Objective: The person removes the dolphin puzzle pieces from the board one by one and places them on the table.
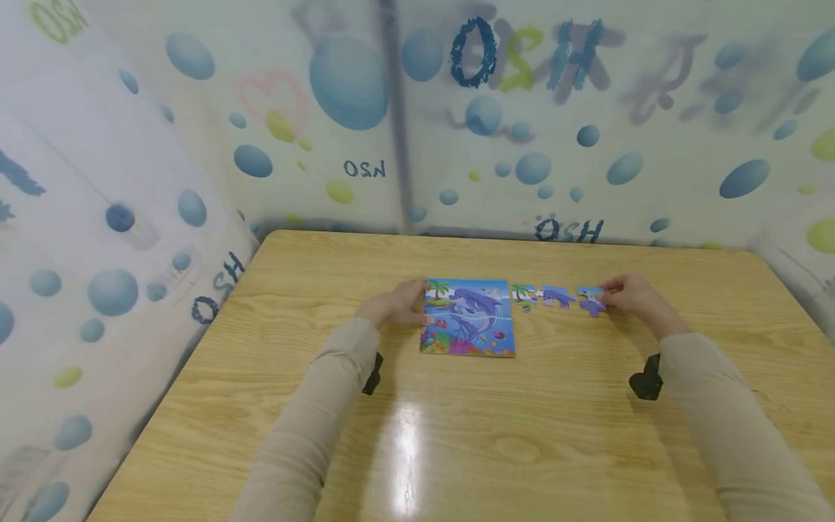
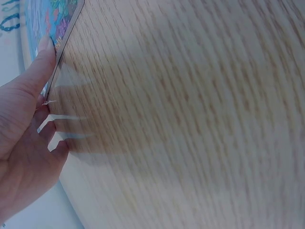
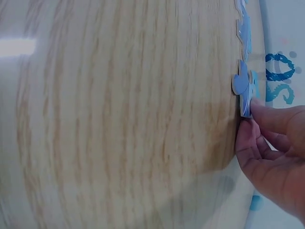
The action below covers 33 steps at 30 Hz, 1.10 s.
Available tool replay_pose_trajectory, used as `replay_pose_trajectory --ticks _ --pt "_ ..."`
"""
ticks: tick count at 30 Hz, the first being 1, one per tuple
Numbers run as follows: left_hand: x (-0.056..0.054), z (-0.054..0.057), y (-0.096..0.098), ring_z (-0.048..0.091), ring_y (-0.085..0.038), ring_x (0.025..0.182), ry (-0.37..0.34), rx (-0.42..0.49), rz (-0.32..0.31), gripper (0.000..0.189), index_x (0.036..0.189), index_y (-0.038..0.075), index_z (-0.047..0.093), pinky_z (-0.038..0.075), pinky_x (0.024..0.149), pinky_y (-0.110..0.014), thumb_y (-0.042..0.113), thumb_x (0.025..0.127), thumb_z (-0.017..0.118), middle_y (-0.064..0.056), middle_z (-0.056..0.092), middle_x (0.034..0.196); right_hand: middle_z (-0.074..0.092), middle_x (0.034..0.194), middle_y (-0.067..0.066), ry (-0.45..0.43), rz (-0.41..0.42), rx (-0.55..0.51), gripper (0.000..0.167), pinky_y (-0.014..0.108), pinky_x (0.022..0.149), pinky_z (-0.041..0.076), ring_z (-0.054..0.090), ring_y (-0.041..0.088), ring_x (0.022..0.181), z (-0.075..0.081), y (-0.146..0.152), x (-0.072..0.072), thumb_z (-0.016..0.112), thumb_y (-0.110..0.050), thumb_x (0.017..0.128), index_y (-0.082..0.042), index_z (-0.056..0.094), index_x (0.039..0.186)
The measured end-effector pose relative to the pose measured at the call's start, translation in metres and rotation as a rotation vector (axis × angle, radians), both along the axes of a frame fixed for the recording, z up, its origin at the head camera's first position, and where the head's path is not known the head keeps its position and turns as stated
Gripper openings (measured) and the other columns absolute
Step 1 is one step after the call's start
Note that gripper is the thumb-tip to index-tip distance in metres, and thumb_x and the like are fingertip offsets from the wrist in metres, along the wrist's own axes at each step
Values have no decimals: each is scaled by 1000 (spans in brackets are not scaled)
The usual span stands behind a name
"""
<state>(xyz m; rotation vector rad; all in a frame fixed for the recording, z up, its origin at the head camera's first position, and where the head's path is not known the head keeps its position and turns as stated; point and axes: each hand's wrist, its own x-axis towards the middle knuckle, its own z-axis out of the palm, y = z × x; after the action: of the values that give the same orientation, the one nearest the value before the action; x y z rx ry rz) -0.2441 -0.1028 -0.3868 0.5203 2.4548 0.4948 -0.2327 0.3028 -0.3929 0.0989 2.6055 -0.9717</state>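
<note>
A dolphin picture board [image 1: 466, 319] lies on the table, with a dolphin, a palm and coral on it. My left hand [image 1: 399, 303] holds it by its left edge; in the left wrist view the thumb [image 2: 44, 59] lies on the face and the fingers bend at the edge. To the board's right is a row of jigsaw pieces: a palm piece [image 1: 523, 293], a dolphin piece [image 1: 556, 296] and a blue-and-purple puzzle piece [image 1: 591, 303] at the right end. My right hand [image 1: 629, 293] pinches that last piece by its right side between thumb and fingers.
The wooden table [image 1: 522, 435] has its far edge against a wall [image 1: 443, 152] with blue and green dots and lettering. Dark wrist-worn devices show under both sleeves, one [image 1: 647, 378] by the right forearm. A bright light reflection lies on the table's front half.
</note>
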Motion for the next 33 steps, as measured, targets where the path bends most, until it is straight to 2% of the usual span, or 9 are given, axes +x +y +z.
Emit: replay_pose_trajectory --ticks 5,10,15,18,21,25,33 --pt "1 2 -1 2 -28 143 6 -10 2 84 148 10 4 6 118 -44 38 88 57 -10 6 155 54 107 28 23 23 18 44 23 70 49 56 23 89 -3 1 0 53 -14 90 17 46 120" --pt "1 1 -1 3 -28 143 7 -7 11 84 147 10 6 7 118 -44 38 88 57 -10 7 155 53 109 32 77 55 23 41 34 79 47 51 37 99 -6 0 5 53 -15 90 16 49 117" --pt "1 -1 -1 3 -28 143 -4 4 14 85 148 9 4 8 118 -44 37 87 58 -8 9 155 49 112 32 85 4 -2 44 29 77 46 50 36 100 -6 -4 8 49 -17 93 16 43 122" --pt "1 0 -1 5 -28 143 3 10 8 83 147 9 7 8 118 -44 36 88 58 -8 11 155 47 117 33 96 -27 -9 47 35 79 48 49 38 103 -2 -9 7 46 -20 95 15 41 125" --pt "1 1 0 5 -28 143 8 11 -4 80 147 9 10 9 118 -43 36 88 58 -10 10 154 44 122 33 103 -18 6 49 45 87 46 46 42 110 2 -16 5 44 -26 95 12 41 127" --pt "2 2 -1 3 -28 143 20 3 -9 82 147 8 8 7 118 -43 36 88 57 -11 6 155 44 124 31 105 27 -2 49 51 92 43 44 43 113 9 -34 -1 43 -29 96 8 42 128" --pt "1 1 -3 2 -27 143 21 -8 -8 84 147 9 7 6 118 -42 39 87 57 -10 5 155 51 118 28 138 179 -44 42 47 91 45 49 39 109 16 -86 -8 50 -23 93 8 49 122"
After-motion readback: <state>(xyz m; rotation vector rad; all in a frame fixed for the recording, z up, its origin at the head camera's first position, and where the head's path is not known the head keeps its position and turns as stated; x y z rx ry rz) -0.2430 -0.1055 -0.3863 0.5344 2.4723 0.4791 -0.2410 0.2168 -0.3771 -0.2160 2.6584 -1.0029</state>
